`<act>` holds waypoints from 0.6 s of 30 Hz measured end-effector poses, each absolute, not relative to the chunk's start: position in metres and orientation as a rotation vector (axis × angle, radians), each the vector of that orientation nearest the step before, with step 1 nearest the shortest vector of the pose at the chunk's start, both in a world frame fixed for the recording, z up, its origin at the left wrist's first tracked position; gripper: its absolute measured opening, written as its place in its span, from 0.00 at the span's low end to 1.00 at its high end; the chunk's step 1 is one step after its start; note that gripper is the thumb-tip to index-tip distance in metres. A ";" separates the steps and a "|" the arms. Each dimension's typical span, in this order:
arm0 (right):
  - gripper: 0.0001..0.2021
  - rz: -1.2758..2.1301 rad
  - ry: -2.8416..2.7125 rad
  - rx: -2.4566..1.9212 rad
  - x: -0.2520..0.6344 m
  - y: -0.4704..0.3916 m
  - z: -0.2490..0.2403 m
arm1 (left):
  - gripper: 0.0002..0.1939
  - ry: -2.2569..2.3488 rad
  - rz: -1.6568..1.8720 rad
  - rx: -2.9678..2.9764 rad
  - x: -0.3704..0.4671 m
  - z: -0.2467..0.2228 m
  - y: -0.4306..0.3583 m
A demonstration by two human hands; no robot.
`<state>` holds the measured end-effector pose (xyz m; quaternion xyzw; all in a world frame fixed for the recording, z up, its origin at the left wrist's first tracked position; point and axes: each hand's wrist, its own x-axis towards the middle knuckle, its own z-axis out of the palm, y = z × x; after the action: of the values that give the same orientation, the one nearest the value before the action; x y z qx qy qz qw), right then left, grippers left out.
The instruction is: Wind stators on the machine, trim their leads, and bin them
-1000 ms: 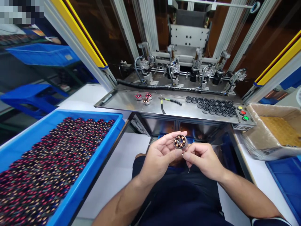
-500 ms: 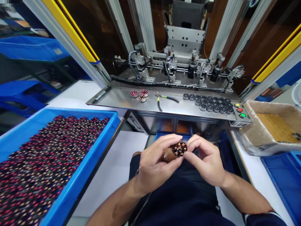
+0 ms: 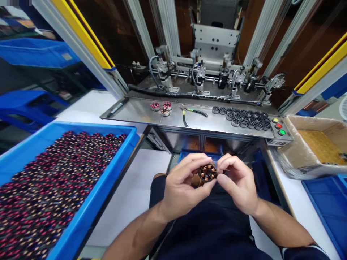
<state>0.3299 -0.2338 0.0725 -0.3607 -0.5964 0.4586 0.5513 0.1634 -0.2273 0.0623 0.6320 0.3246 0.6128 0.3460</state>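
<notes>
My left hand [image 3: 184, 184] is closed around a small motor stator [image 3: 208, 172], a black ring with copper windings, held face up above my lap. Close against the stator's right edge, my right hand [image 3: 240, 182] has its thumb and forefinger in a pinch. What lies between those fingertips is too small to make out. Beyond my hands, a metal ledge bears several wound stators [image 3: 166, 111] with red and copper coils, a pair of cutting pliers [image 3: 189, 112] with green-and-black handles, and a cluster of black unwound cores [image 3: 248, 118].
To my left stands a blue bin [image 3: 130, 139] filled with wound stators. A machine with clamps [image 3: 199, 74] rises behind the ledge [image 3: 135, 112]. Push buttons [image 3: 279, 126] sit at the ledge's right end, beside a plastic-lined carton [image 3: 306, 159]. A blue tray [image 3: 325, 206] lies at the right.
The stator has turned in my left hand, and its coil face now shows more from above. Both hands stay close together, with the right fingertips still at its edge. The view has shifted slightly.
</notes>
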 end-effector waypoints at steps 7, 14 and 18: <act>0.12 1.252 -1.217 -0.862 0.321 -0.236 0.064 | 0.22 0.813 1.633 1.591 0.165 0.060 -0.230; 0.08 0.956 -1.401 -0.850 0.329 -0.232 0.062 | 0.22 0.812 1.640 1.668 0.161 0.061 -0.228; 0.08 0.656 -1.632 -0.766 0.334 -0.227 0.073 | 0.26 0.812 1.611 1.799 0.160 0.059 -0.230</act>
<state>0.3344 -0.2275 0.0734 -0.3270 -0.6965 0.2801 0.5739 0.1605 -0.2300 0.0590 0.6752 0.3049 0.6047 0.2924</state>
